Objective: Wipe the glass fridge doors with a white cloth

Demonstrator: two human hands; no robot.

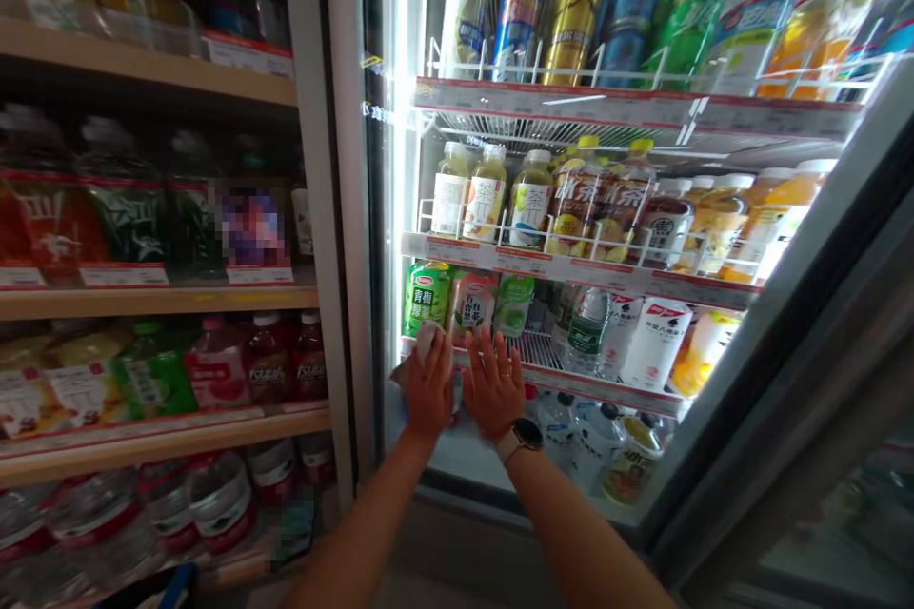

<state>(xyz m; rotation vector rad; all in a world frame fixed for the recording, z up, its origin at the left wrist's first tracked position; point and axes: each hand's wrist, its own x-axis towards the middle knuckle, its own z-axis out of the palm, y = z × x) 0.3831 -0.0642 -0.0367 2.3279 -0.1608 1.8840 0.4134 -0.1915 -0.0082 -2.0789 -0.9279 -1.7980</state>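
- A pale grey cloth (427, 339) is held under the fingers of the left hand (430, 385), and that grip is judged narrow, with the cloth pinned rather than bunched
- The right hand (494, 390) is laid out flat with its fingers spread, so its grip is wide; nothing is seen held in it, though what lies under the palm cannot be told
- Both hands are set close together, apparently against the glass (457, 457) of a lit drinks fridge, as mirrored lettering and light streaks are seen across it
- The cloth is placed in front of the lower part of a green bottle (427, 295), with a pink-labelled bottle (472, 304) shown just beside
- If pressure is eased by the left fingers, the cloth could be let slip, since it seems to be kept up by little else
- Smears could be left by the bare right palm, as no cloth is seen around it
- The glass could be knocked or scratched by the watch (526, 433) on the right wrist if that wrist is dropped forward
- The hands could be bumped together by a sideways sweep, because little room is left between them
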